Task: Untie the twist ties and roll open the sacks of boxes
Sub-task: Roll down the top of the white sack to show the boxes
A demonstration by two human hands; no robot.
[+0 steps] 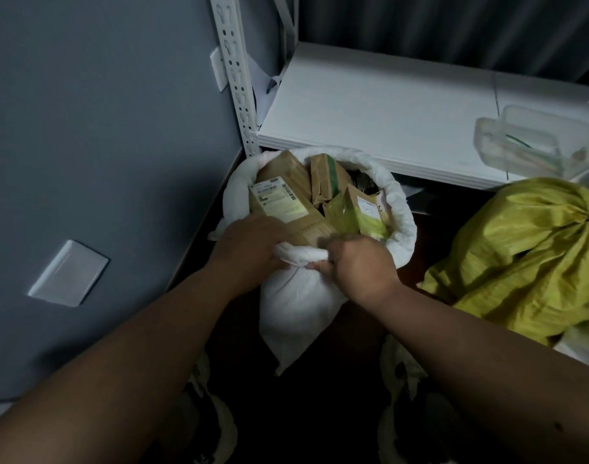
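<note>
We gripped the rolled rim of the white woven sack (299,296) on its near side, our left hand (249,249) and right hand (356,266) both with fingers curled tight on the fabric. The sack stood open on the dark floor, brown cardboard boxes (286,199) showing inside. The low white metal shelf (370,108) was just behind, with a clear plastic container (534,142) on it, and a tied yellow woven sack (520,259) lay to the right.

White sack (296,296) and yellow sack (520,262) sit on dark floor (420,236).
</note>
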